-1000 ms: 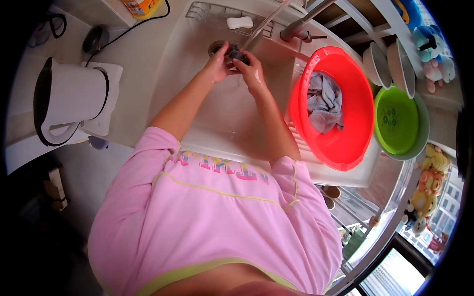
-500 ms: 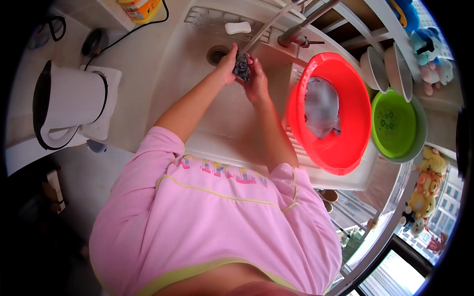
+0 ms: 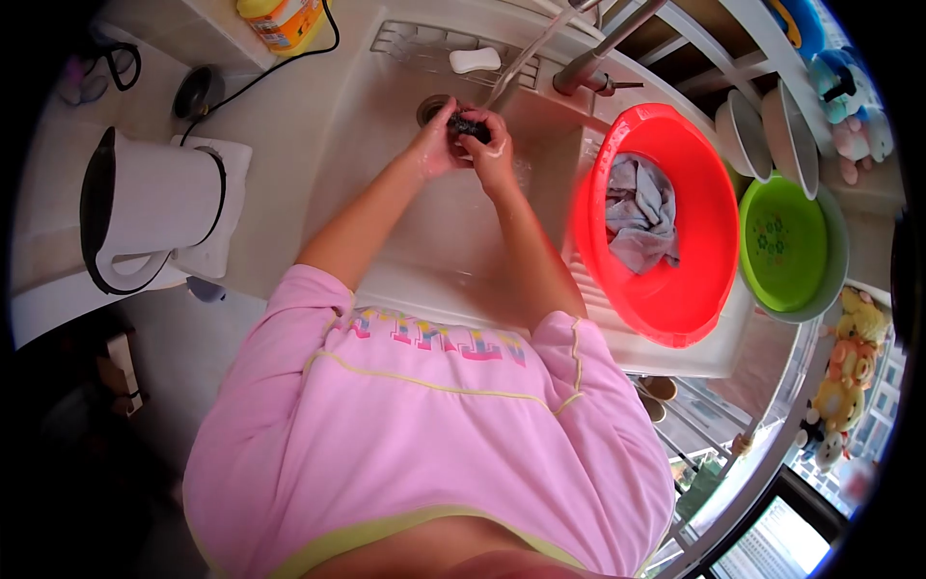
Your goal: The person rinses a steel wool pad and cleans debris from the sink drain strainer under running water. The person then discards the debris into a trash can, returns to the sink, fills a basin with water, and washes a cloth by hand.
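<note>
Over the sink, my left hand and my right hand are closed together around a small dark grey speckled wad. It looks soft and wet, but whether it is cloth or a scourer I cannot tell. Fingers of both hands cover much of it. White suds show on my right hand. A stream of water falls from the tap beside the wad. The drain lies just left of my hands, and a white bar of soap rests on the ledge behind them.
Right of the sink, a red basin holds a crumpled grey cloth. A green basin and two pale bowls stand beyond it. The metal tap rises at the back. On the left counter sits a white kettle.
My hands have closed more tightly around the dark wad, which now shows less and looks more squeezed. My right fingers have curled over it. The whole view has shifted slightly.
</note>
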### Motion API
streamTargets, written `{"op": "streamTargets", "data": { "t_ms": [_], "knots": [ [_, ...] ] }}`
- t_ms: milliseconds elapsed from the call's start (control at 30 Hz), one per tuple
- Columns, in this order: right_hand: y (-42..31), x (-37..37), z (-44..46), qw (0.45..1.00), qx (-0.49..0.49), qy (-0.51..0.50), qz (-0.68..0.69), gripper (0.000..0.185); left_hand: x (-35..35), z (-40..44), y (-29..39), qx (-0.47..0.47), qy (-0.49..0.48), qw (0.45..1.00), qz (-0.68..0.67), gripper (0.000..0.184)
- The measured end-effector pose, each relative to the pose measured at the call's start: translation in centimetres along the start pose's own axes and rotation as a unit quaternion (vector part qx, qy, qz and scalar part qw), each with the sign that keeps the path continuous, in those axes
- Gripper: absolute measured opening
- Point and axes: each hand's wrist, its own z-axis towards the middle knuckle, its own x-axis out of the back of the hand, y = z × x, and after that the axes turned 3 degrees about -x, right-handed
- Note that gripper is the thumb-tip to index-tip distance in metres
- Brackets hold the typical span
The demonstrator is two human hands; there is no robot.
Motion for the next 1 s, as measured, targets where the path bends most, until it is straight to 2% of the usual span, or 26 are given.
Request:
{"op": "streamTargets", "data": {
  "t_ms": [33,67,100,200,267,300,367,467,533,567,667,733,767,800,867,900,1000],
  "knots": [
    [1.1,0.7,-0.1,0.999,0.043,0.006,-0.033,0.021,0.1,0.3,-0.8,-0.007,-0.048,0.999,-0.022,0.046],
    [1.0,1.1,-0.3,0.994,0.085,0.012,-0.067,0.020,0.2,0.8,-1.2,-0.011,-0.037,0.998,-0.053,0.046],
    [0.8,1.7,-0.7,0.997,0.069,0.028,-0.007,0.020,0.2,1.3,-1.5,-0.012,-0.025,0.996,-0.085,0.046],
    [0.2,4.0,-0.9,0.979,0.082,0.186,0.027,0.020,-0.5,1.8,-2.0,0.008,-0.030,0.991,-0.131,0.040],
    [-0.2,5.5,-0.4,0.976,0.074,0.204,0.020,0.019,-0.2,3.5,-1.8,0.011,-0.045,0.992,-0.114,0.038],
    [-0.6,6.0,-0.3,0.976,0.064,0.204,0.030,0.019,0.7,4.8,-1.8,0.064,-0.113,0.974,-0.185,0.039],
    [-1.5,6.9,0.4,0.973,0.072,0.215,0.041,0.020,2.8,6.9,-2.0,0.169,-0.241,0.901,-0.320,0.040],
    [-4.2,7.7,2.6,0.952,0.132,0.271,0.050,0.025,-3.1,2.3,-1.2,0.022,-0.025,0.967,-0.254,0.042],
    [-6.2,7.6,3.7,0.922,0.178,0.337,0.067,0.034,-2.8,1.5,-1.4,-0.001,-0.109,0.973,-0.205,0.042],
    [-7.2,6.9,3.6,0.920,0.152,0.342,0.115,0.036,-2.5,1.2,-1.2,-0.013,-0.150,0.972,-0.179,0.042],
    [-8.2,6.2,4.0,0.907,0.082,0.365,0.193,0.042,0.6,2.6,-0.9,0.044,-0.098,0.944,-0.313,0.038],
    [-7.4,7.6,5.7,0.901,0.050,0.402,0.157,0.045,4.7,5.4,-0.7,0.125,-0.244,0.894,-0.355,0.037],
    [-8.6,6.9,5.5,0.910,0.093,0.385,0.121,0.049,4.9,5.2,-0.6,0.120,-0.241,0.902,-0.337,0.037],
    [-8.4,6.9,6.2,0.897,0.146,0.399,0.125,0.047,4.0,4.0,-0.2,0.116,-0.238,0.910,-0.319,0.037],
    [-7.6,8.0,9.5,0.859,0.255,0.423,0.135,0.045,1.3,1.7,0.6,0.019,-0.076,0.977,-0.198,0.037],
    [-6.1,9.9,11.1,0.881,0.262,0.388,0.075,0.046,0.9,1.2,0.9,0.011,-0.070,0.984,-0.164,0.037],
    [-5.8,10.8,11.8,0.903,0.251,0.348,0.027,0.062,1.1,0.7,1.4,-0.003,-0.039,0.999,-0.037,0.040]
  ]
}}
